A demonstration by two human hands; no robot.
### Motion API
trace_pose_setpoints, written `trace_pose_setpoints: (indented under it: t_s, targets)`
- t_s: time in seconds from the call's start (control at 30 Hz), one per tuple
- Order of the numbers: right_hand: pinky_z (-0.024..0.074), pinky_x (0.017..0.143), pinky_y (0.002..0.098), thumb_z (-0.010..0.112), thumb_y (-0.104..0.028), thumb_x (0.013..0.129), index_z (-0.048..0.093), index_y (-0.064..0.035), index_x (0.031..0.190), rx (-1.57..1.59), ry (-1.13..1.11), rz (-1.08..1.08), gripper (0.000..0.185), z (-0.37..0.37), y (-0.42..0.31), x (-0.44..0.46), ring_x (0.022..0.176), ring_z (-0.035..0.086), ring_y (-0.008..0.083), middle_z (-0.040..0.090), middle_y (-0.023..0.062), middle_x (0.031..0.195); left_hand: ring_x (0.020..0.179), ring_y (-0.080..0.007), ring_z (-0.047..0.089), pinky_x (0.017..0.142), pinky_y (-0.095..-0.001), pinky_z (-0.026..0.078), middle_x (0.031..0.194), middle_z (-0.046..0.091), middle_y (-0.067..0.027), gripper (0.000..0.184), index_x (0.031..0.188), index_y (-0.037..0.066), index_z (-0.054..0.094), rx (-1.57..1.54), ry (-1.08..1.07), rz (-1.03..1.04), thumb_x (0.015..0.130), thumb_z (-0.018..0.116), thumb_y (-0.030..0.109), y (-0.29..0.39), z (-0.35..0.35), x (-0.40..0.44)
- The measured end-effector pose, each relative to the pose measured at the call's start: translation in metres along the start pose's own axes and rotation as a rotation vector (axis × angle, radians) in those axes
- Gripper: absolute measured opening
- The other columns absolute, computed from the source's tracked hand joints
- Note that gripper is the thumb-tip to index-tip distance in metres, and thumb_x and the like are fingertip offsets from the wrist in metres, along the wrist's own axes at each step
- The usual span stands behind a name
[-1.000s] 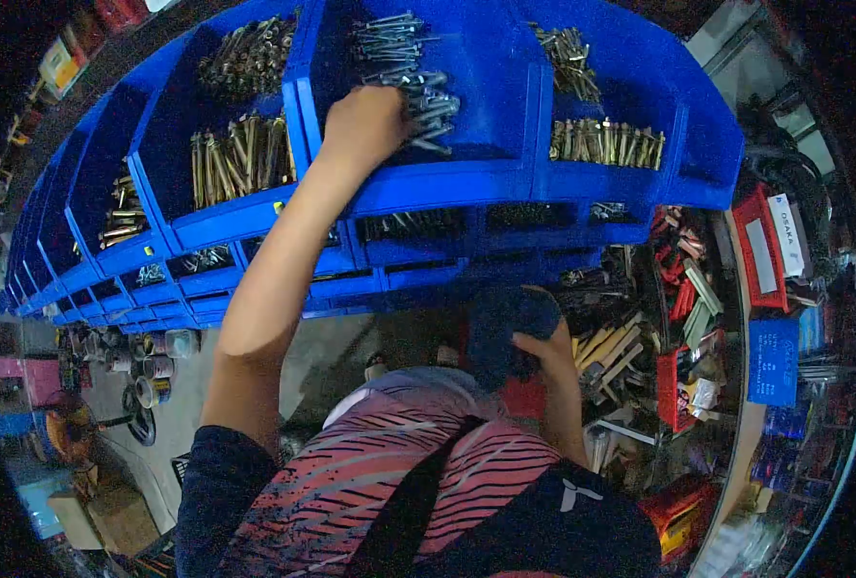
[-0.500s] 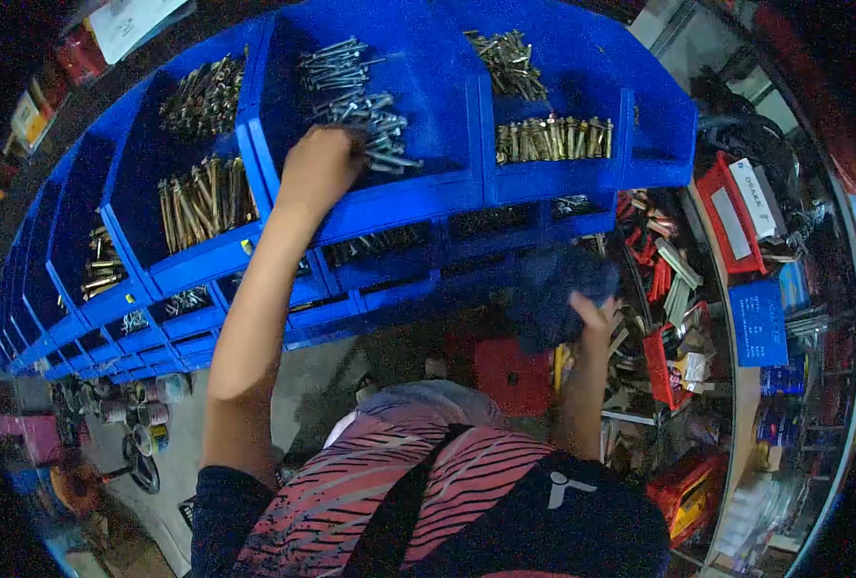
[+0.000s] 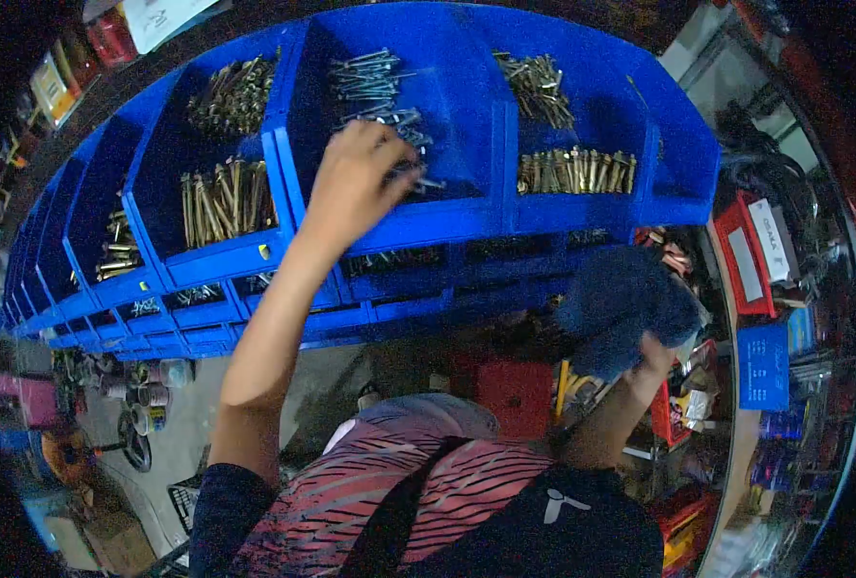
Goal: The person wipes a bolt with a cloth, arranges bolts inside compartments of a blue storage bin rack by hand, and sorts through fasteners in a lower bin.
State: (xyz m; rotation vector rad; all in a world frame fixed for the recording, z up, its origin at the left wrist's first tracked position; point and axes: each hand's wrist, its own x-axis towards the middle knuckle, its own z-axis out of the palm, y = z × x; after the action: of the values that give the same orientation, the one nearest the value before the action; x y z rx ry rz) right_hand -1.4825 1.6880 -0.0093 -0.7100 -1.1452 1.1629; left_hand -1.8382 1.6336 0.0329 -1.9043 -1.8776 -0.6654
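Observation:
My left hand (image 3: 368,171) is over the front of a blue bin (image 3: 409,214), its fingers apart and curved above loose silver bolts (image 3: 365,79). It hides part of the lower bolts. To the right, my right hand (image 3: 655,354) grips a dark blue cloth (image 3: 625,308), which hangs in front of the lower bins. Brass-coloured bolts (image 3: 577,171) stand in a row in the bin right of my left hand. More brass-coloured bolts (image 3: 224,200) fill the bin on its left.
Lower rows of blue bins (image 3: 303,332) run beneath. A red stool (image 3: 513,390) is below the cloth. At the right are a red box (image 3: 744,252) and a blue card (image 3: 763,366). Spools (image 3: 149,390) sit on the floor at left.
My left hand has lifted slightly from the silver bolts and its fingers have spread. My right hand has moved right and outward with the blue cloth. The view has shifted.

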Motion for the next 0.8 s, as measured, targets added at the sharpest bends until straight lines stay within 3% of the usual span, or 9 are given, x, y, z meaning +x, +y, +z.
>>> trace_pose_setpoints:
  t_s: [0.13, 0.2, 0.27, 0.33, 0.47, 0.57, 0.67, 0.77, 0.8]
  targets:
    - [0.0361, 0.081, 0.0335, 0.075, -0.023, 0.045, 0.042, -0.0033, 0.105, -0.439, -0.455, -0.232, 0.071, 0.061, 0.004, -0.021, 0.092, 0.045, 0.0195, 0.047, 0.0067, 0.097, 0.101, -0.0286, 0.041, 0.083, -0.0366, 0.035, 0.104, 0.047, -0.0128, 0.055, 0.106, 0.007, 0.047, -0.872, -0.096, 0.095, 0.059, 0.069, 0.024, 0.071, -0.037, -0.045]
    - [0.0351, 0.082, 0.0334, 0.075, -0.025, 0.047, 0.043, -0.0037, 0.103, -0.101, -0.446, 0.112, 0.068, 0.096, 0.021, -0.054, 0.092, 0.044, 0.0193, 0.047, 0.0068, 0.097, 0.106, -0.029, 0.039, 0.088, -0.0375, 0.032, 0.108, 0.045, -0.0143, 0.072, 0.117, 0.008, 0.037, -1.012, -0.201, -0.059, 0.056, 0.071, 0.025, 0.101, -0.03, -0.08]
    - [0.0339, 0.083, 0.0331, 0.075, -0.025, 0.049, 0.044, -0.003, 0.102, -0.158, -0.543, 0.227, 0.065, 0.111, 0.031, -0.075, 0.094, 0.044, 0.0203, 0.046, 0.0079, 0.098, 0.106, -0.0297, 0.039, 0.089, -0.0365, 0.031, 0.111, 0.044, -0.0146, 0.075, 0.12, 0.008, 0.033, -1.189, -0.102, -0.328, 0.056, 0.071, 0.017, 0.115, -0.005, -0.114]
    - [0.0328, 0.085, 0.0329, 0.074, -0.024, 0.052, 0.045, -0.0024, 0.102, -0.223, -0.635, 0.339, 0.062, 0.118, 0.039, -0.083, 0.095, 0.043, 0.0212, 0.046, 0.0089, 0.1, 0.104, -0.0256, 0.042, 0.089, -0.0329, 0.032, 0.11, 0.044, -0.0136, 0.068, 0.117, 0.007, 0.036, -1.178, -0.015, -0.48, 0.057, 0.067, 0.007, 0.116, 0.01, -0.146]
    - [0.035, 0.082, 0.0293, 0.065, -0.012, 0.064, 0.046, -0.0014, 0.103, -0.455, -0.995, 0.176, 0.044, 0.115, 0.058, -0.087, 0.094, 0.046, 0.0208, 0.048, 0.0099, 0.101, 0.1, -0.0166, 0.043, 0.086, -0.0281, 0.033, 0.105, 0.047, -0.0085, 0.055, 0.111, 0.004, 0.042, -1.075, 0.13, -0.81, 0.059, 0.057, -0.005, 0.088, 0.017, -0.207]
    - [0.0352, 0.083, 0.0288, 0.064, -0.011, 0.065, 0.046, -0.003, 0.104, -0.521, -1.152, 0.376, 0.043, 0.113, 0.057, -0.085, 0.095, 0.046, 0.0202, 0.049, 0.0094, 0.102, 0.093, -0.0178, 0.045, 0.083, -0.0273, 0.034, 0.099, 0.049, -0.0084, 0.047, 0.101, 0.002, 0.048, -0.874, 0.28, -1.027, 0.057, 0.045, -0.012, 0.058, 0.009, -0.235]
    - [0.0353, 0.084, 0.0293, 0.063, -0.014, 0.067, 0.046, -0.0036, 0.105, -0.569, -1.375, 0.338, 0.042, 0.104, 0.061, -0.083, 0.096, 0.047, 0.0189, 0.049, 0.0099, 0.104, 0.089, -0.0234, 0.049, 0.081, -0.0287, 0.035, 0.089, 0.053, -0.0104, 0.036, 0.088, 0.0, 0.053, -0.511, 0.476, -0.96, 0.055, 0.044, -0.012, 0.011, 0.021, -0.274]
    - [0.0359, 0.084, 0.0307, 0.062, -0.015, 0.067, 0.046, -0.0034, 0.105, -0.595, -1.676, 0.162, 0.043, 0.094, 0.063, -0.081, 0.096, 0.047, 0.0203, 0.048, 0.0108, 0.104, 0.093, -0.0262, 0.045, 0.084, -0.0316, 0.033, 0.1, 0.048, -0.0132, 0.044, 0.1, 0.0, 0.048, -0.448, 0.653, -1.092, 0.057, 0.048, -0.009, -0.027, 0.042, -0.283]
    - [0.0378, 0.081, 0.0311, 0.061, -0.012, 0.065, 0.047, -0.0033, 0.103, -0.575, -1.896, 0.399, 0.041, 0.091, 0.059, -0.078, 0.093, 0.048, 0.0214, 0.05, 0.0113, 0.1, 0.096, -0.0271, 0.043, 0.086, -0.0329, 0.032, 0.104, 0.045, -0.0146, 0.048, 0.105, 0.001, 0.045, -0.389, 0.803, -1.128, 0.058, 0.05, -0.007, -0.036, 0.045, -0.278]
